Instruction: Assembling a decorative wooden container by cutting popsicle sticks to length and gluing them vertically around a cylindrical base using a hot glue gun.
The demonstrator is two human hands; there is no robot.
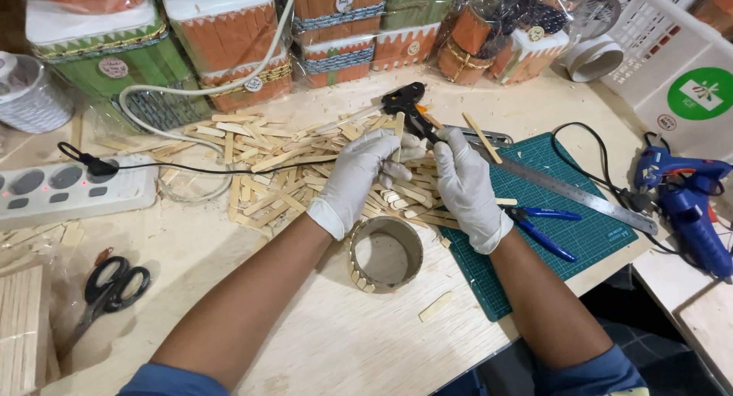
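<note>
- Nearest me, a cardboard ring (pixel 385 253) sits on the table (pixel 336 335), just below my wrists.
- My left hand (pixel 357 174) pinches a flat wooden stick (pixel 398 135) upright over the stick pile (pixel 305 167).
- My right hand (pixel 464 184) is clenched around the black glue gun (pixel 407 106), its nozzle beside that stick.

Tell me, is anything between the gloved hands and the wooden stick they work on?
Nothing visible. The left hand already touches the wooden stick, and the right hand holds the black glue gun against it. The stick pile lies underneath; the cardboard ring sits nearer the person.
</note>
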